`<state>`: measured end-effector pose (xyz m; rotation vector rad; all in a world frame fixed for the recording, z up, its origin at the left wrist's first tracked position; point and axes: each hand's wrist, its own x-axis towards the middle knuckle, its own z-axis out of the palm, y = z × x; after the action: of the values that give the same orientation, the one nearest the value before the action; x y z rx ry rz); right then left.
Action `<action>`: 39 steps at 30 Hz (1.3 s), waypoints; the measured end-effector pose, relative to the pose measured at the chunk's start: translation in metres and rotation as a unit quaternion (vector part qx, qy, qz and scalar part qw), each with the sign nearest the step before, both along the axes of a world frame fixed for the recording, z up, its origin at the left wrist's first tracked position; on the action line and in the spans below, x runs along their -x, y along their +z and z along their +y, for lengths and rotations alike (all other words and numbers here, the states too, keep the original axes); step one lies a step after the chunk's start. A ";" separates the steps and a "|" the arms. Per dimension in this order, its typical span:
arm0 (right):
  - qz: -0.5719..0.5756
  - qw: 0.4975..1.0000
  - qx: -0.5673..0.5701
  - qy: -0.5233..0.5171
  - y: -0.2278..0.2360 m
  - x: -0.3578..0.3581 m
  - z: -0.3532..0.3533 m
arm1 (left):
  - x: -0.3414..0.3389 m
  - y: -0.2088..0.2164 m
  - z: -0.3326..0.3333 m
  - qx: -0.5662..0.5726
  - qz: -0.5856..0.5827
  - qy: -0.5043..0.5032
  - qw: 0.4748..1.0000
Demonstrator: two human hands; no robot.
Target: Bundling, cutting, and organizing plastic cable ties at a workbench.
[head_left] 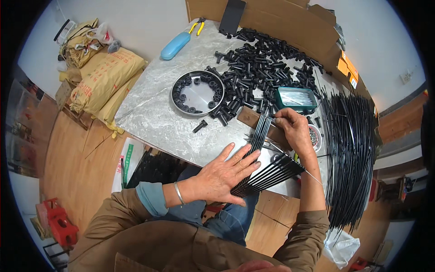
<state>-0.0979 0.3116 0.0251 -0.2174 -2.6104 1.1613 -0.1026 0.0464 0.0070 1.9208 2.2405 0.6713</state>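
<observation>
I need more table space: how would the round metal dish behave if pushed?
The round metal dish would probably slide rather than tip, being wide and shallow. The small black pieces inside look loose, so they may shift.

Yellow sacks (108, 77) — red stool (65, 233) — wall socket (405, 77)

Pale plain walls (154, 22) rise behind a grey marbled tabletop (145, 113), a socket (406, 77) set in the right-hand stretch, while wood-look planks cover the floor (77, 172), where yellowish sacks (108, 75) lie piled at left, beyond a red plastic stool (63, 229).
</observation>
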 end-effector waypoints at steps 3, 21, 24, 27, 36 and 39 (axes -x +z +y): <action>0.007 1.000 -0.005 -0.006 0.000 -0.001 -0.001 | 0.000 -0.001 -0.001 -0.027 -0.019 0.008 0.999; 0.021 0.998 0.030 -0.058 -0.009 -0.006 -0.011 | 0.001 -0.011 -0.006 -0.040 0.008 -0.001 0.999; 0.018 0.996 0.024 -0.088 -0.009 -0.009 -0.015 | 0.002 -0.012 -0.007 -0.046 0.019 0.005 0.999; -0.031 0.994 -0.037 -0.093 0.000 -0.016 -0.011 | 0.001 -0.013 -0.009 -0.048 0.021 0.008 0.999; -0.083 0.985 -0.138 -0.061 0.022 -0.020 -0.021 | 0.004 -0.015 -0.009 -0.068 0.005 -0.011 0.998; -0.062 0.977 -0.201 -0.048 0.019 -0.012 -0.020 | 0.004 -0.016 -0.011 -0.071 0.002 -0.011 0.997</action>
<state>-0.0863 0.2917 0.0439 -0.3335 -2.8359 0.5858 -0.1063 0.0358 -0.0086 2.0092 2.2259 0.8451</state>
